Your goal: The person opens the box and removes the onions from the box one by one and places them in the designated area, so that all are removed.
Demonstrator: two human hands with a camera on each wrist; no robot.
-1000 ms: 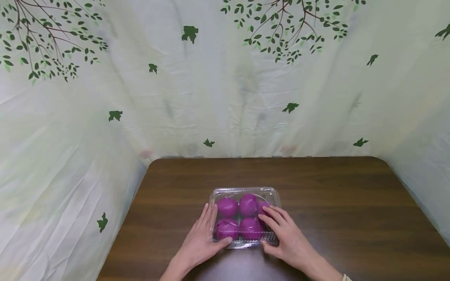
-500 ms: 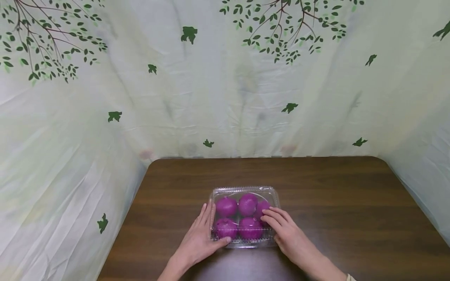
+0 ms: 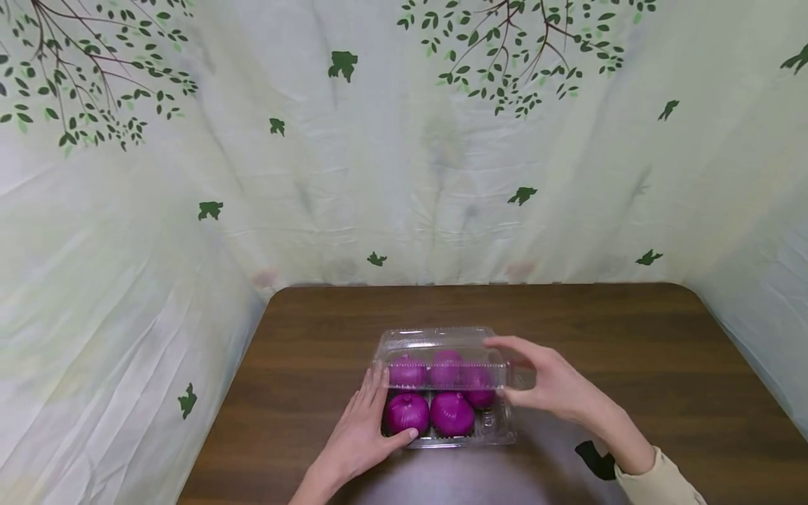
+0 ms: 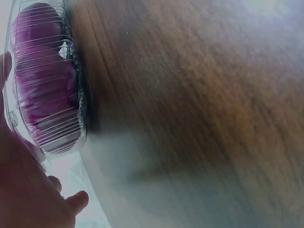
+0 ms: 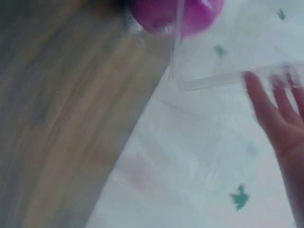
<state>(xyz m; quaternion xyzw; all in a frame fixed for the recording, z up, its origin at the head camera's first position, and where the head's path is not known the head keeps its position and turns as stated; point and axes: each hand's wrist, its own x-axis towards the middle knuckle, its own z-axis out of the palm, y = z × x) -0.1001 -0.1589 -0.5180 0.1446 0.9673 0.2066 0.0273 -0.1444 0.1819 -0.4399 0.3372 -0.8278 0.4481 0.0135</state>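
OK so compared with half a second ago, the clear plastic lid has tipped up and back, leaving two round purple onions at the front uncovered. So I'd call the clear rectangular plastic box part-open. Right hand has its thumb and fingers curved round the lid's right side; left hand has straight fingers along the box's left wall, thumb across the front corner. Box sits mid-desk, well apart from both side edges of the brown wooden desk. Plenty of wood behind it too, before the pale leaf-print curtain.
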